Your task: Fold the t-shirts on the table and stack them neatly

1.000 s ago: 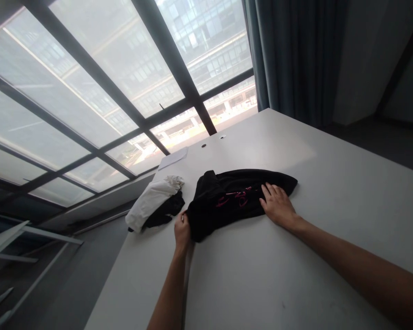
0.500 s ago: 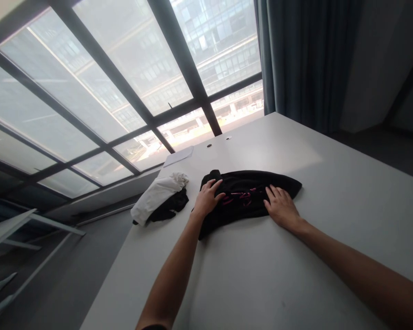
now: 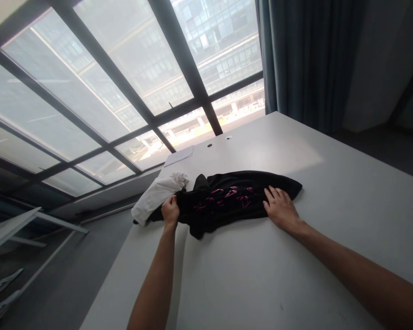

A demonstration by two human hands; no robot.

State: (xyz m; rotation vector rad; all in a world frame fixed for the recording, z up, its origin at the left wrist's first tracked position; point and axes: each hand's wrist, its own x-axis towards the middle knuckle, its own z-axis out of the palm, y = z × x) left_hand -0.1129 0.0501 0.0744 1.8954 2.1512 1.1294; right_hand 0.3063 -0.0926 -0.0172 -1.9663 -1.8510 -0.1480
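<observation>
Plainly enough, two bare hands are at work over a white table point(image 3: 248, 275), both on a black garment point(image 3: 223, 211) with pink lettering across it. That garment lies rumpled around the middle of the tabletop, its right end tapering to a point. The right hand point(image 3: 280, 208) rests palm down near that tapered end, fingers stretched out and slightly apart, pressing on the fabric rather than gripping it. The left hand point(image 3: 171, 211) is curled tight round the garment's left end, the fingers bunched on the cloth. Right beside that fist sits a crumpled white cloth point(image 3: 154, 195) with something black under its edge; I can't tell where the two blacks part. Farther back, a sheet of paper point(image 3: 179, 156) lies by the table's edge, near two small round holes point(image 3: 209, 145). Beyond stand a dark-framed window point(image 3: 124, 82), a blue-grey curtain point(image 3: 303, 68), and, outside, a glass-fronted building point(image 3: 220, 27).
</observation>
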